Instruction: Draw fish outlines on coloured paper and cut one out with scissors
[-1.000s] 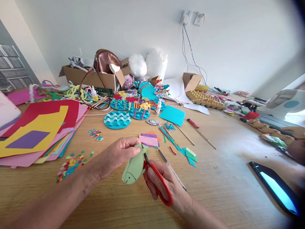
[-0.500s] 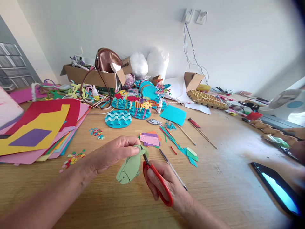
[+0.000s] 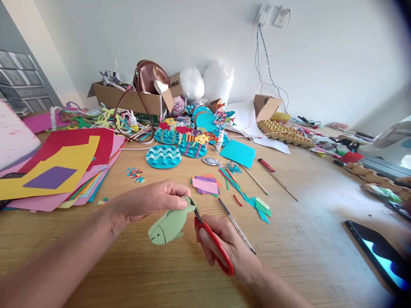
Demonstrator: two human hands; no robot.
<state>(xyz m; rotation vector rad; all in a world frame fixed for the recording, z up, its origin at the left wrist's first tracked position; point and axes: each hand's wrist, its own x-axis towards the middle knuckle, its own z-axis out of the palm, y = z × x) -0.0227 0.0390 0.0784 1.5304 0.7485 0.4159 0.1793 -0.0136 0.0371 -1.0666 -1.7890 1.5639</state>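
Note:
My left hand (image 3: 163, 197) pinches a green paper fish (image 3: 168, 226) by its tail end, thumb on top. The fish has a drawn eye, gill line and fins, and its head points down to the left. Red-handled scissors (image 3: 214, 244) are gripped in my right hand (image 3: 227, 246), with the blades reaching up to the paper at the tail beside my left fingertips. Just right of the scissors a pen (image 3: 236, 226) lies on the wooden table (image 3: 154, 273). Beyond my hands sits a small stack of coloured paper pieces (image 3: 205, 185), pink on top.
Stacked coloured sheets (image 3: 64, 167) lie at the left. Behind are blue wave-topped discs (image 3: 163, 156), a glue bottle (image 3: 218, 142), a blue card (image 3: 238, 152) and a cardboard box (image 3: 125, 100). Sticks (image 3: 256, 180) and a phone (image 3: 375, 252) lie right; a blurred hand is near the phone.
The green fish has swung so its head points further left, and the blades have turned slightly at the tail. The whole view has shifted a little. Both hands keep their hold.

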